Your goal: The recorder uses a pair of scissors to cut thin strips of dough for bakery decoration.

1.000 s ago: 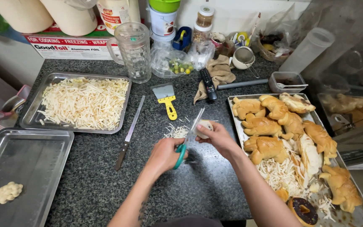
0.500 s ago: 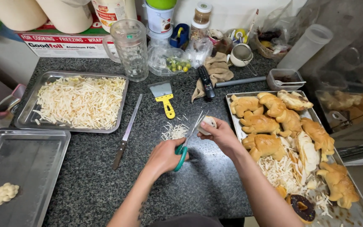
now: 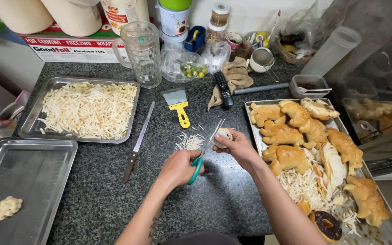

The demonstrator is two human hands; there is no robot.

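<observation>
**A:** What are the hands doing?

**B:** The right hand (image 3: 237, 146) is pinching a small piece of bread (image 3: 223, 134) above the dark counter (image 3: 232, 199), fingers clamped on it. The left hand (image 3: 178, 167) is gripping scissors (image 3: 205, 147), closed around the teal handles, with the blades reaching the bread.

**A:** Has anything changed lately?

**B:** Barely. Over the past second both hands are staying put, the blades still working at the same piece, so the cutting seems to be carrying on.

**A:** What is lying around them?

**B:** A little pile of shreds (image 3: 189, 142) is sitting just beside the scissors. Farther left are a knife (image 3: 138, 143), a yellow scraper (image 3: 178, 105) and a tray of shreds (image 3: 35, 131). A tray of whole buns (image 3: 250, 105) is lying to the right.
</observation>
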